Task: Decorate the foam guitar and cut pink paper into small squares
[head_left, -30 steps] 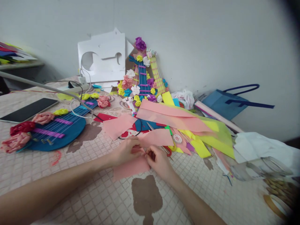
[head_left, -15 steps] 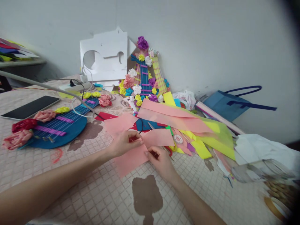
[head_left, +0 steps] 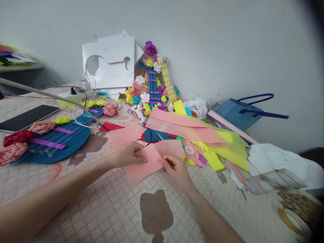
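Observation:
A piece of pink crepe paper [head_left: 141, 170] is held between both hands above the table. My left hand [head_left: 129, 156] pinches it at the left, thumb lying on top. At its right edge my right hand [head_left: 176, 168] grips it between thumb and fingers. Another pink paper piece [head_left: 126, 134] lies just beyond my left hand, and a further pink piece [head_left: 172, 148] lies behind the held one. Long pink strips [head_left: 182, 125] rest on yellow crepe paper [head_left: 235, 152]. A blue felt piece [head_left: 159, 135] and partly covered scissors [head_left: 160, 136] are behind the hands.
At left lies a blue toy guitar [head_left: 68, 141] with paper flowers, beside a black tablet [head_left: 27, 118]. A white glue gun [head_left: 138, 112] stands before the flower-decorated guitars [head_left: 153, 84]. A tape roll [head_left: 293, 222] and blue bag [head_left: 238, 113] are at right.
My left hand has shifted its hold, the thumb now lying flatter on the paper. My right hand has moved slightly along the right edge. The view has turned a little to the right.

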Demonstrator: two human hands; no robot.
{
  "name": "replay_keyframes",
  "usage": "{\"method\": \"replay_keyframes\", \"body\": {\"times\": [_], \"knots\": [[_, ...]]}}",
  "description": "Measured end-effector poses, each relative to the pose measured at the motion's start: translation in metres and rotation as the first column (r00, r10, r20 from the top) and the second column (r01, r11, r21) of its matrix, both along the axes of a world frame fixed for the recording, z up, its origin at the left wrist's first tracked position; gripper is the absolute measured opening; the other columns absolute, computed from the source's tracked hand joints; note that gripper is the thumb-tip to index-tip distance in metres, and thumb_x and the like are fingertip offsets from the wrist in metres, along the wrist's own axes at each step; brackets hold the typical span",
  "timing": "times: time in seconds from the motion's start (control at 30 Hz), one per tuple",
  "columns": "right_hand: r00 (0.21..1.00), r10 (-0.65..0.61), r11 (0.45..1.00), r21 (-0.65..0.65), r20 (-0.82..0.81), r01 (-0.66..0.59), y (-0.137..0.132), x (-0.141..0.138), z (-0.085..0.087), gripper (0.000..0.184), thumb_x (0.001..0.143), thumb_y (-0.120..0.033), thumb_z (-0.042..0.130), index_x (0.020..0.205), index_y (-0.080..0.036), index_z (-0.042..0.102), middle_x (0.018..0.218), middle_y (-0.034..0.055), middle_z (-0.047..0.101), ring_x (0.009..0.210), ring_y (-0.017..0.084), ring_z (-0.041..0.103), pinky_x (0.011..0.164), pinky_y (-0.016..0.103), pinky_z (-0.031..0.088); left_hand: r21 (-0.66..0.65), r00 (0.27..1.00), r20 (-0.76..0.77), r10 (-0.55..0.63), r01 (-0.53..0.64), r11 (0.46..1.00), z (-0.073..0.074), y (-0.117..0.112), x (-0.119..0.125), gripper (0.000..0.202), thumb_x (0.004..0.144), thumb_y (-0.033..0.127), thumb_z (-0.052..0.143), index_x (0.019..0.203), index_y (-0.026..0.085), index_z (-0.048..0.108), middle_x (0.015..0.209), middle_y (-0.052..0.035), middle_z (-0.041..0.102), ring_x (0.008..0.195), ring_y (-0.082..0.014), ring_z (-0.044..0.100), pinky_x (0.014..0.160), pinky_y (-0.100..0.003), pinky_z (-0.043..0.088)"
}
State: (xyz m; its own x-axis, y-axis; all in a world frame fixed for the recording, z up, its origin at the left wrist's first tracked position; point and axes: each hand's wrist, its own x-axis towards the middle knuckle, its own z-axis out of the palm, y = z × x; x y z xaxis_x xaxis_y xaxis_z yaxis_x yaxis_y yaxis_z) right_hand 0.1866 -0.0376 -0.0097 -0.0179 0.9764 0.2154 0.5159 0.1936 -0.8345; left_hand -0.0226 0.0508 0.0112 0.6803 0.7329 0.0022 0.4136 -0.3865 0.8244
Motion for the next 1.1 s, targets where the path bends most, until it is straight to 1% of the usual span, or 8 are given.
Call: {"method": "replay_keyframes", "body": {"times": [0.1, 0.17, 0.23, 0.37, 0.47, 0.67, 0.93, 1.1], "knots": [[0.976, -0.181, 0.983, 0.066, 0.124, 0.174, 0.009, 0.028, 0.007, 0.029, 0.088, -0.038, 0.041, 0.085, -0.018, 0.061, 0.070, 0.0031, 0.063, 0.062, 0.015, 0.056, 0.057, 0.024, 0.043, -0.055, 1.000, -0.007, -0.020, 0.019, 0.998, 0.002, 0.001, -0.003, 0.033, 0.067, 0.040, 0.063, 0.057, 0.017, 0.041, 0.056, 0.0048, 0.037, 0.051, -0.0080, 0.036, 0.044, -0.020, 0.023], [0.857, -0.372, 0.928, 0.156, 0.355, 0.338, 0.017, 0.053, 0.008, 0.027, 0.086, -0.038, 0.041, 0.082, -0.018, 0.059, 0.072, 0.0037, 0.064, 0.063, 0.016, 0.057, 0.060, 0.026, 0.042, -0.101, 0.999, 0.006, -0.045, 0.045, 0.994, 0.005, 0.003, -0.006, 0.034, 0.067, 0.040, 0.063, 0.058, 0.017, 0.040, 0.057, 0.0048, 0.037, 0.051, -0.0077, 0.036, 0.044, -0.020, 0.024], [0.799, -0.427, 0.904, 0.162, 0.424, 0.397, 0.023, 0.076, 0.006, 0.023, 0.079, -0.040, 0.050, 0.073, -0.019, 0.058, 0.068, 0.0048, 0.063, 0.060, 0.018, 0.056, 0.058, 0.029, 0.040, -0.143, 0.998, 0.018, -0.064, 0.066, 0.988, 0.006, 0.007, -0.009, 0.033, 0.067, 0.041, 0.064, 0.059, 0.016, 0.042, 0.057, 0.0049, 0.038, 0.050, -0.0073, 0.036, 0.044, -0.020, 0.024], [0.772, -0.418, 0.904, 0.135, 0.478, 0.406, 0.030, 0.096, -0.007, 0.022, 0.074, -0.041, 0.054, 0.065, -0.021, 0.056, 0.060, 0.0024, 0.061, 0.058, 0.019, 0.057, 0.056, 0.029, 0.038, -0.194, 0.997, 0.037, -0.074, 0.080, 0.978, 0.009, 0.018, -0.018, 0.033, 0.066, 0.043, 0.066, 0.061, 0.015, 0.049, 0.055, 0.0048, 0.041, 0.050, -0.0072, 0.039, 0.043, -0.018, 0.026], [0.779, -0.398, 0.913, 0.122, 0.485, 0.390, 0.034, 0.097, -0.017, 0.020, 0.074, -0.040, 0.054, 0.068, -0.021, 0.056, 0.061, 0.0016, 0.062, 0.058, 0.018, 0.058, 0.055, 0.028, 0.038, -0.271, 0.997, 0.073, -0.010, 0.030, 0.962, 0.016, 0.026, -0.027, 0.030, 0.065, 0.042, 0.068, 0.067, 0.014, 0.057, 0.059, 0.0026, 0.052, 0.053, -0.0091, 0.048, 0.044, -0.017, 0.032], [0.784, -0.401, 0.914, 0.145, 0.474, 0.380, 0.044, 0.103, -0.029, 0.015, 0.073, -0.034, 0.053, 0.069, -0.020, 0.052, 0.066, 0.0026, 0.061, 0.062, 0.018, 0.056, 0.060, 0.029, 0.040, -0.513, 0.960, 0.235, 0.150, -0.009, 0.858, 0.029, 0.036, -0.045, 0.036, 0.067, 0.035, 0.070, 0.097, 0.015, 0.064, 0.085, -0.0089, 0.070, 0.077, -0.0213, 0.066, 0.059, -0.026, 0.051], [0.805, -0.409, 0.912, 0.171, 0.430, 0.372, 0.044, 0.106, -0.028, 0.009, 0.073, -0.028, 0.050, 0.070, -0.020, 0.051, 0.066, 0.0018, 0.058, 0.060, 0.017, 0.053, 0.060, 0.029, 0.040, -0.556, 0.932, 0.290, 0.217, -0.020, 0.831, 0.026, 0.046, -0.056, 0.044, 0.068, 0.033, 0.072, 0.108, 0.016, 0.061, 0.091, -0.0101, 0.070, 0.075, -0.0209, 0.067, 0.066, -0.032, 0.055], [0.804, -0.442, 0.897, 0.194, 0.398, 0.397, 0.045, 0.104, -0.029, 0.016, 0.074, -0.035, 0.052, 0.076, -0.018, 0.053, 0.069, 0.0036, 0.059, 0.063, 0.018, 0.054, 0.062, 0.030, 0.041, -0.551, 0.919, 0.322, 0.226, -0.012, 0.834, 0.026, 0.048, -0.058, 0.047, 0.071, 0.033, 0.070, 0.114, 0.017, 0.059, 0.094, -0.0110, 0.070, 0.077, -0.0212, 0.067, 0.066, -0.032, 0.055]]}}
